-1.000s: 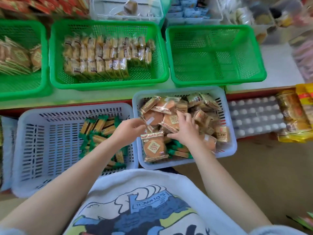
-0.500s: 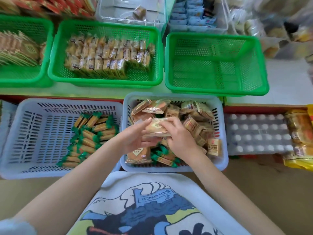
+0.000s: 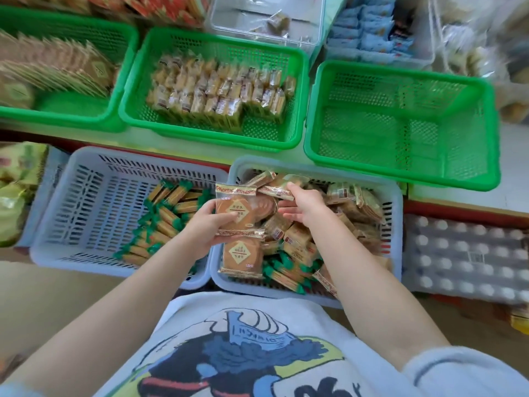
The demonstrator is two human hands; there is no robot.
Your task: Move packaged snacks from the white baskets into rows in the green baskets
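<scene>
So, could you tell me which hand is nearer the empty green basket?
Right. The right hand reaches over the white basket just below the empty green basket; the left hand is farther left, holding a round cake packet.

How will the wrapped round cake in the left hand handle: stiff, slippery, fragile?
The round cake held by the left hand looks flat and probably light. Its glossy wrapper may be slippery, and the crimped ends floppy. The cake inside looks baked, so squeezing might crack it.

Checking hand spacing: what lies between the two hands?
In the head view, the round pastry packet gripped by the left hand, with another packet behind it, fills the stretch toward the right hand.
</scene>
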